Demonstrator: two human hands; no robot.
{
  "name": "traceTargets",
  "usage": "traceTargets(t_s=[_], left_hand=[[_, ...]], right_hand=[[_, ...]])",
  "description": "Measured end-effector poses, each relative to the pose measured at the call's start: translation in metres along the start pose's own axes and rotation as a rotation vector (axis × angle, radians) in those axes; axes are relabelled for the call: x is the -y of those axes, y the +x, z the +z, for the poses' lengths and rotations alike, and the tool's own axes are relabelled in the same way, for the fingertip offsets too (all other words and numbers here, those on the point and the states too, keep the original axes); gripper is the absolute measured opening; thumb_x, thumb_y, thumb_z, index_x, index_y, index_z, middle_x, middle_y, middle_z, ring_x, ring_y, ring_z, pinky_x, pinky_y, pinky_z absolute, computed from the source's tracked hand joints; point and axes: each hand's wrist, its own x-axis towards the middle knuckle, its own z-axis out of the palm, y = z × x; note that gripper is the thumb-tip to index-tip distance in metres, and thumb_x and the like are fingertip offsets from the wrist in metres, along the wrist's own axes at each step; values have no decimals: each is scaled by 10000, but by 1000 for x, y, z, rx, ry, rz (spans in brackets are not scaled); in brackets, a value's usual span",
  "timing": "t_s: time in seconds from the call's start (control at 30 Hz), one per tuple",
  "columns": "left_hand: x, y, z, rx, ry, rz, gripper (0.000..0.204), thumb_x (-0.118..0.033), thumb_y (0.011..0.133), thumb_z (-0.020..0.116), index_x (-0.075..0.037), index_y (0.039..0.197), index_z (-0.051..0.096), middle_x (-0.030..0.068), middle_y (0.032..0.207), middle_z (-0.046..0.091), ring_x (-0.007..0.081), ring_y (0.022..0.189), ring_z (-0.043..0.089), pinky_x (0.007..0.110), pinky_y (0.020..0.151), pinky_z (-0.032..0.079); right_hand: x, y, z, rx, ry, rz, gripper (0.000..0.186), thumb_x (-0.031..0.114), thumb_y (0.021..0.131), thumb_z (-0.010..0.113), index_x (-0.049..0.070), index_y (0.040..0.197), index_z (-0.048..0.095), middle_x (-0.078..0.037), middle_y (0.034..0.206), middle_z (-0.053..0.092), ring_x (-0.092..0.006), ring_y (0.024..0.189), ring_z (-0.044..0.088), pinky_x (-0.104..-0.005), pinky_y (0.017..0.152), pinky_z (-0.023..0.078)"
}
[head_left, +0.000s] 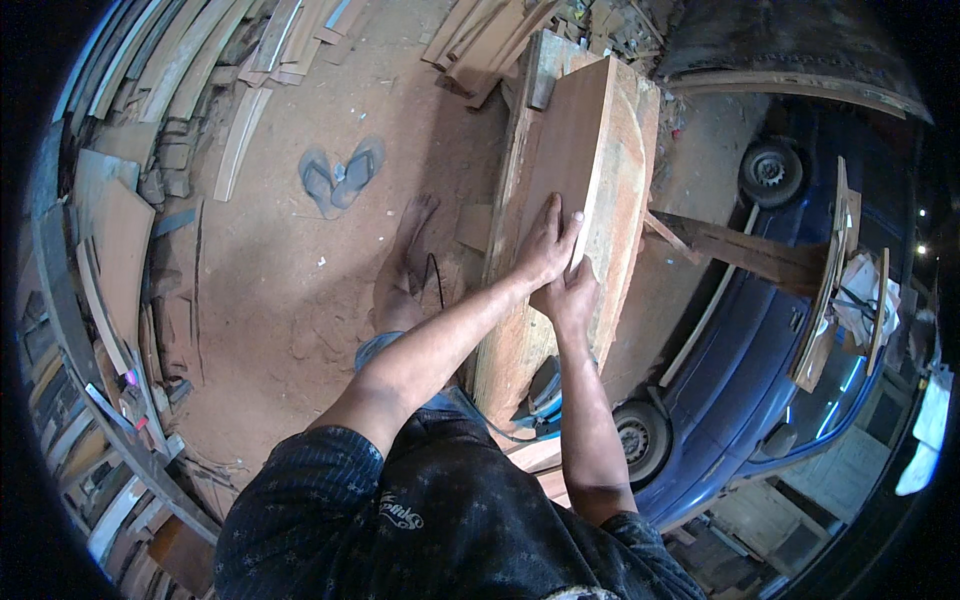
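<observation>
A wide reddish-brown wooden board (572, 135) stands tilted on its long edge along a thick, rough workbench (632, 150). My left hand (546, 243) lies over the board's near part, its fingers on the broad face and a digit at the pale upper edge. Just behind it, my right hand (570, 297) is closed around the near end, close against the left hand. The undersides of the fingers are hidden. Nearer my body, a blue power tool (545, 388) rests on the bench, partly covered by my right forearm.
A small wood block (545, 80) sits at the bench's far end. Flip-flops (341, 178) lie on the dusty floor at left. Stacked boards (115, 225) line the left side. A blue car (735, 330) stands at right, with planks and a beam (760, 255) beside it.
</observation>
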Motion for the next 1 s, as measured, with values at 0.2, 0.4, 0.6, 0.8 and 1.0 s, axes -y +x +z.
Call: traceTargets(t_s=[0.2, 0.4, 0.6, 0.8, 1.0], left_hand=[[9, 8, 8, 3, -82, -28, 909, -625, 1051, 339, 99, 1579, 189, 316, 1651, 187, 406, 1554, 180, 423, 1283, 151], [16, 7, 12, 2, -102, -12, 926, -642, 1044, 335, 100, 1578, 189, 321, 1648, 190, 405, 1553, 186, 423, 1282, 158], [5, 1, 3, 19, -66, -40, 940, -650, 1037, 364, 102, 1575, 193, 319, 1643, 207, 410, 1545, 213, 424, 1278, 174], [10, -14, 14, 23, -137, -59, 955, -661, 1029, 382, 101, 1574, 199, 313, 1647, 202, 400, 1550, 202, 420, 1279, 172], [10, -19, 13, 26, -77, -66, 990, -669, 1006, 441, 113, 1566, 210, 328, 1636, 218, 412, 1542, 221, 435, 1270, 195]], right_hand=[[17, -1, -8, 14, -45, -12, 350, 260, 864, 742, -63, 931, 627, -249, 733, 695, -351, 705, 739, -435, 641, 545], [11, -1, -3, 7, 2, 6, 372, 273, 862, 742, -66, 966, 630, -253, 745, 702, -357, 717, 742, -429, 657, 554], [9, -8, -7, 11, 41, 16, 452, 236, 879, 736, -70, 1192, 622, -260, 881, 728, -345, 811, 750, -419, 744, 564], [-43, -65, 6, 30, 257, 87, 398, 188, 902, 773, -79, 1164, 638, -156, 1014, 745, -182, 935, 688, -355, 812, 542], [-75, -69, 47, -107, 365, 98, 309, 99, 856, 808, -107, 1050, 682, -124, 923, 751, -143, 879, 676, -349, 769, 550]])
